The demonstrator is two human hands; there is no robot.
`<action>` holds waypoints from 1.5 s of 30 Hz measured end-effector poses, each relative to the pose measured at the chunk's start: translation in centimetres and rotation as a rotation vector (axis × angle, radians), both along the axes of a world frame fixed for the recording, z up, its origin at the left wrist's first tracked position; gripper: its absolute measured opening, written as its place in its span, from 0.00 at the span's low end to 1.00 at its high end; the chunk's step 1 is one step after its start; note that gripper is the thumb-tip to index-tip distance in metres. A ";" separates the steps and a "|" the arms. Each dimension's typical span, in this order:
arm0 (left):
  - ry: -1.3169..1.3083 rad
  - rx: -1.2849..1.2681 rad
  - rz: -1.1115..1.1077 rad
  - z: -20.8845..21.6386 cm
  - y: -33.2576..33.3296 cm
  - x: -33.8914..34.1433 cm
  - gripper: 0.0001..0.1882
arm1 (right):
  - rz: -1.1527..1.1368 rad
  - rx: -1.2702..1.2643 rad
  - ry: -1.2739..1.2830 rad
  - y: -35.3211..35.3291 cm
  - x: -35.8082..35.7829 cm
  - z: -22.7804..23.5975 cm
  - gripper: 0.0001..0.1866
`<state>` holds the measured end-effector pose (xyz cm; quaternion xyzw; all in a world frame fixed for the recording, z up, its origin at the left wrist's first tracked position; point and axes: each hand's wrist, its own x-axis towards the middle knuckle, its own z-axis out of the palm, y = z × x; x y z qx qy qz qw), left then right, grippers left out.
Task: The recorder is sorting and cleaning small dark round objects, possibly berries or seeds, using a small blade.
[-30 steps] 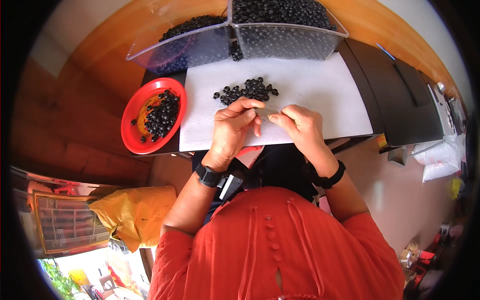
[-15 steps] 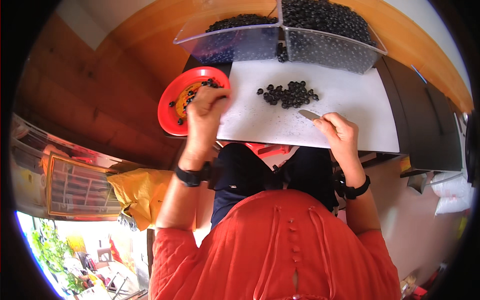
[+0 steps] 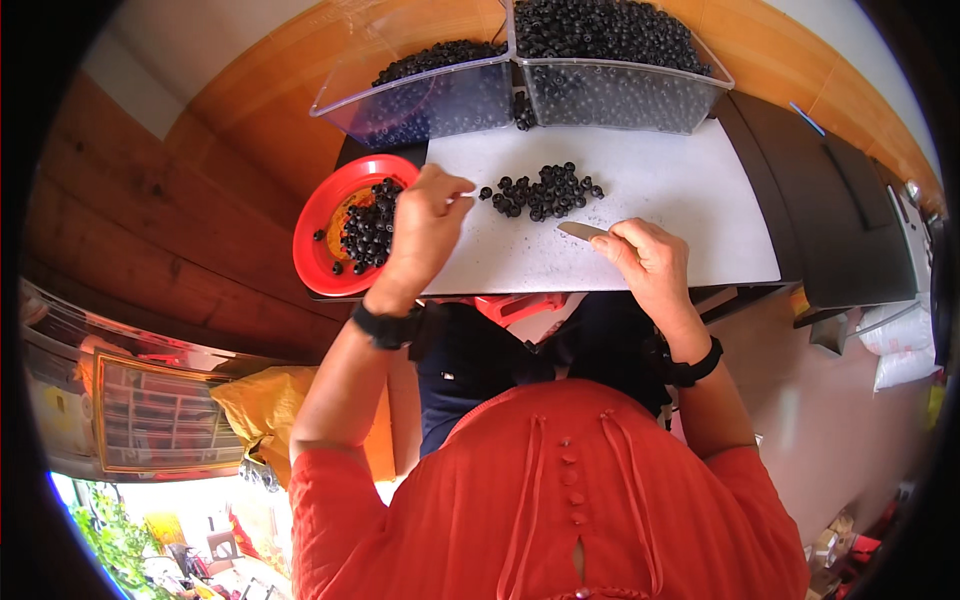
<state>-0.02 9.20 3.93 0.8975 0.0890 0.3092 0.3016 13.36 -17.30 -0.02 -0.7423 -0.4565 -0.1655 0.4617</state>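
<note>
My right hand (image 3: 650, 262) is closed round a small knife (image 3: 580, 231), whose short blade points left, just below the pile on the white sheet. That pile (image 3: 545, 193) is of small, round, black, shiny pieces, some showing a pale spot like a hole. Between it and the red plate (image 3: 312, 245) hangs my left hand (image 3: 430, 222), fingers curled and thumb and forefinger close together; whether a piece is between them I cannot make out. More black pieces (image 3: 368, 228) lie in the plate, partly behind that hand.
Two clear plastic bins, a left one (image 3: 430, 110) and a right one (image 3: 620, 98), stand at the back holding many black pieces. Some pieces (image 3: 523, 110) sit between them. The white sheet (image 3: 690, 200) covers a dark table (image 3: 800, 190). Small dark specks dot the sheet.
My left hand has moved from over the plate rightward, towards the pile. My right hand keeps the knife by the pile. The whole view has shifted slightly.
</note>
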 end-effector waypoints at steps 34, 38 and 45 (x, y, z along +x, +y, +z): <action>0.103 0.494 0.130 -3.3 -4.6 -0.6 0.08 | -0.010 -0.023 -0.133 0.2 -0.3 -0.2 0.13; -0.031 0.305 0.099 -3.7 -5.1 -1.0 0.10 | 0.009 -0.053 -0.074 0.1 -0.2 0.1 0.14; -0.062 0.255 0.138 -4.2 -5.2 -0.8 0.10 | 0.036 -0.055 -0.086 0.2 -0.3 0.3 0.16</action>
